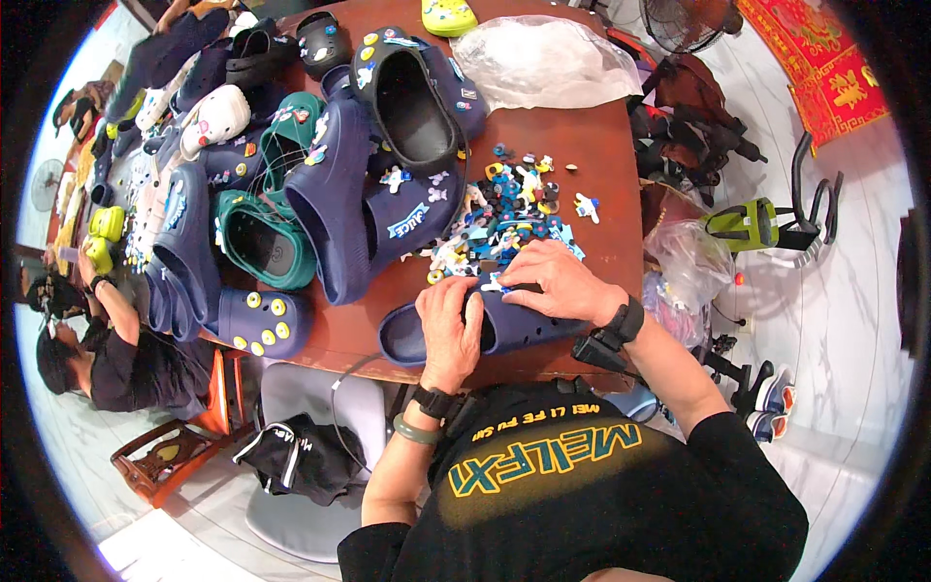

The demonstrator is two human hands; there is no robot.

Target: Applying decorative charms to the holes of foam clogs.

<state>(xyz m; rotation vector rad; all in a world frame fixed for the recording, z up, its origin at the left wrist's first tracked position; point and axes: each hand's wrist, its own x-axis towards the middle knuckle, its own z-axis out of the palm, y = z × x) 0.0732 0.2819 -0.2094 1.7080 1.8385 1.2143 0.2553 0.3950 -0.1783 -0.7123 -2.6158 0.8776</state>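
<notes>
A navy clog [504, 328] lies on its side at the near edge of the brown table [592, 155], just in front of the person's chest. The left hand [451, 325] wraps over the clog's middle, fingers curled together and pressed on its upper. The right hand [558, 281] rests on the clog's far side, fingers close together, their tips pinching a small charm [495, 284] against the upper. Just beyond the hands sits a heap of charms [509, 218], mostly blue, white and yellow. Left of it lie more clogs: a navy one with yellow charms [257, 322], a green pair [267, 238], and a large navy pile [378, 145]. A clear plastic bag [543, 63] lies at the far end. At the far left another person [107, 339] sits at the table.
</notes>
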